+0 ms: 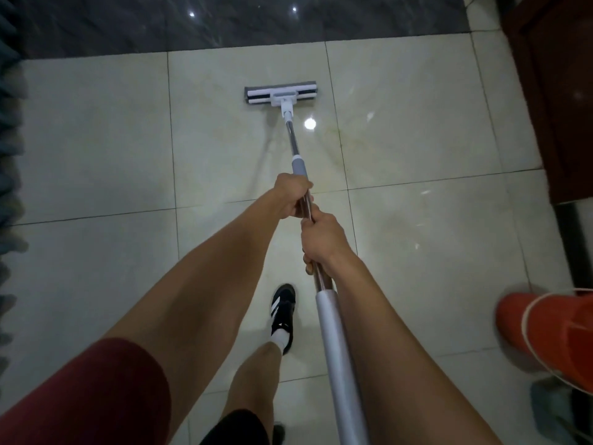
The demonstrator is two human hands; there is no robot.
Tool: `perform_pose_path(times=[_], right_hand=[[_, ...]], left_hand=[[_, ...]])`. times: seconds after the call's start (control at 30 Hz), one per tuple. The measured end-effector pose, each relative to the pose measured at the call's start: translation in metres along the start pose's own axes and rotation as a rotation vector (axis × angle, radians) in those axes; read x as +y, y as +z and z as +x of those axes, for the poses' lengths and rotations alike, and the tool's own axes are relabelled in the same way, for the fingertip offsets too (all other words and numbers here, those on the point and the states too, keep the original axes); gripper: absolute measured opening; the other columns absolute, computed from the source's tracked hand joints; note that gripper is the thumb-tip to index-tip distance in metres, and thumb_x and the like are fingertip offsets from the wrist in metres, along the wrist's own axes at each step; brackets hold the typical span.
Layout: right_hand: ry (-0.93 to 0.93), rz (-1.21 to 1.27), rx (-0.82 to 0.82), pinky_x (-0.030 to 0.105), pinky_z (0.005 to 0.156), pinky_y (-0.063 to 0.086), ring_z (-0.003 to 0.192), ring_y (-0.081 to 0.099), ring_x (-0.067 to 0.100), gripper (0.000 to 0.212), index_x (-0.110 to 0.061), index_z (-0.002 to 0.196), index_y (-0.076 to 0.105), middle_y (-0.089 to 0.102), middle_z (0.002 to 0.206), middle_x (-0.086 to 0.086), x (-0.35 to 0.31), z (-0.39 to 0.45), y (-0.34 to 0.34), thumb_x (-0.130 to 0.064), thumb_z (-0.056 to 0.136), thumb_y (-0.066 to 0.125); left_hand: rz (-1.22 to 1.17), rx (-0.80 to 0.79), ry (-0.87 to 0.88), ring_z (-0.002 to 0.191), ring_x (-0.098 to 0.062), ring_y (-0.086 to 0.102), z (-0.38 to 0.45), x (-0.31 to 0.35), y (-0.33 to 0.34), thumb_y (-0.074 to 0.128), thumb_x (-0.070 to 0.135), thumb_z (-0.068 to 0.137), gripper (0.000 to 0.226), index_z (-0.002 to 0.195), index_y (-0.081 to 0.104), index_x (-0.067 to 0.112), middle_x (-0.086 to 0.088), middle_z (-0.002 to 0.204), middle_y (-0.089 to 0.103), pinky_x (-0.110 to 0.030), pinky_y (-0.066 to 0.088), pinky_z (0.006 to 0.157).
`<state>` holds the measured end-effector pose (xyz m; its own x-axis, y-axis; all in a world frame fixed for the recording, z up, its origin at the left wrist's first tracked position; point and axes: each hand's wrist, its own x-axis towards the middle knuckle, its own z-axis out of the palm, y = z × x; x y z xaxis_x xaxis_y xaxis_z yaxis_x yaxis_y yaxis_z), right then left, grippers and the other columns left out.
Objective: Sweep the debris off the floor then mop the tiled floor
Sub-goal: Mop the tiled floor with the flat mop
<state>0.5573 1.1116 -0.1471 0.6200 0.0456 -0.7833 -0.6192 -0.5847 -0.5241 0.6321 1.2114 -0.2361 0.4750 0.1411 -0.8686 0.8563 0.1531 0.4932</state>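
A flat mop with a white and grey head (280, 96) rests on the pale tiled floor (96, 149), well ahead of me. Its metal handle (294, 144) runs back towards me and ends in a wide silver tube (337, 358). My left hand (290, 195) is closed around the handle further down, just behind a grey sleeve. My right hand (322, 239) grips the handle right behind it, nearer to me. The two hands almost touch. The floor shines with light reflections near the mop head.
An orange bucket (552, 332) stands at the right edge. Dark wooden furniture (558, 101) fills the upper right. A band of dark marble tiles (224, 24) runs beyond the mop. Grey fabric (9, 123) hangs along the left edge. My foot in a black shoe (283, 316) is below the hands.
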Motion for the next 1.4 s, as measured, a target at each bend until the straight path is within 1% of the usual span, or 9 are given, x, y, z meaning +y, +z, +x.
perform_pose_path(times=[0.13,0.3,0.57,0.73,0.87,1.0,1.07,1.17,1.4], right_hand=[[-0.002,-0.082,-0.008,0.037,0.051,0.059,0.052,0.059,0.022,0.04,-0.022,0.143,0.044,0.062,0.088,0.011,0.036,-0.041,0.017,-0.02,0.105,0.033],[0.014,-0.144,0.03,0.017,0.043,0.036,0.062,0.054,0.007,0.04,-0.021,0.147,0.041,0.059,0.093,0.002,0.114,-0.117,0.051,-0.023,0.108,0.034],[0.048,-0.073,0.078,0.038,0.08,0.058,0.09,0.066,0.024,0.04,-0.023,0.145,0.039,0.065,0.105,0.008,0.233,-0.241,0.13,-0.024,0.106,0.033],[0.078,-0.025,0.098,0.032,0.068,0.049,0.082,0.06,0.02,0.041,-0.027,0.147,0.037,0.062,0.098,0.005,0.273,-0.305,0.161,-0.024,0.106,0.034],[0.096,0.017,0.118,0.029,0.072,0.046,0.091,0.062,0.021,0.047,-0.028,0.152,0.032,0.062,0.103,0.005,0.29,-0.345,0.19,-0.024,0.106,0.036],[0.123,0.108,0.198,0.022,0.065,0.044,0.076,0.059,0.012,0.046,-0.03,0.152,0.037,0.061,0.089,0.0,0.289,-0.375,0.226,-0.023,0.106,0.038],[0.104,0.142,0.248,0.011,0.052,0.038,0.066,0.054,0.005,0.046,-0.027,0.151,0.041,0.057,0.079,-0.005,0.278,-0.39,0.248,-0.02,0.106,0.04],[0.108,0.232,0.287,0.01,0.039,0.038,0.056,0.048,0.006,0.041,-0.02,0.145,0.049,0.054,0.073,-0.002,0.261,-0.407,0.285,-0.016,0.105,0.041],[0.159,0.225,0.358,0.011,0.038,0.036,0.054,0.049,0.006,0.051,-0.029,0.154,0.036,0.054,0.074,-0.002,0.234,-0.439,0.353,-0.017,0.105,0.039]], left_hand=[[0.086,-0.008,-0.005,0.066,-0.024,0.062,-0.03,-0.042,-0.001,0.057,0.01,0.1,0.022,0.118,0.053,-0.003,-0.016,0.084,0.061,-0.039,0.057,0.056],[0.186,-0.051,-0.029,0.068,-0.025,0.062,-0.097,-0.133,0.001,0.055,0.01,0.101,0.021,0.118,0.052,-0.002,-0.016,0.085,0.061,-0.04,0.056,0.055],[0.248,-0.097,-0.07,0.065,-0.022,0.058,-0.198,-0.282,-0.009,0.051,0.006,0.101,0.004,0.102,0.053,0.002,-0.015,0.083,0.057,-0.033,0.053,0.052],[0.325,-0.131,-0.088,0.067,-0.025,0.061,-0.237,-0.345,-0.021,0.052,0.008,0.1,0.012,0.106,0.056,-0.001,-0.015,0.079,0.06,-0.041,0.057,0.061],[0.4,-0.157,-0.103,0.067,-0.026,0.062,-0.265,-0.377,-0.036,0.052,0.009,0.1,0.012,0.106,0.057,0.0,-0.014,0.079,0.061,-0.049,0.061,0.076],[0.404,-0.154,-0.067,0.064,-0.026,0.061,-0.291,-0.394,-0.062,0.054,0.01,0.098,0.01,0.101,0.059,0.002,-0.014,0.077,0.064,-0.041,0.058,0.064],[0.411,-0.165,-0.026,0.062,-0.027,0.061,-0.3,-0.395,-0.083,0.055,0.01,0.096,0.009,0.099,0.06,0.003,-0.015,0.077,0.065,-0.039,0.057,0.061],[0.456,-0.192,0.016,0.059,-0.027,0.061,-0.309,-0.397,-0.119,0.056,0.009,0.095,0.009,0.098,0.06,0.002,-0.016,0.076,0.065,-0.037,0.057,0.057],[0.522,-0.255,-0.001,0.061,-0.028,0.061,-0.327,-0.414,-0.179,0.055,0.009,0.097,0.009,0.096,0.061,0.002,-0.017,0.076,0.065,-0.043,0.06,0.068]])
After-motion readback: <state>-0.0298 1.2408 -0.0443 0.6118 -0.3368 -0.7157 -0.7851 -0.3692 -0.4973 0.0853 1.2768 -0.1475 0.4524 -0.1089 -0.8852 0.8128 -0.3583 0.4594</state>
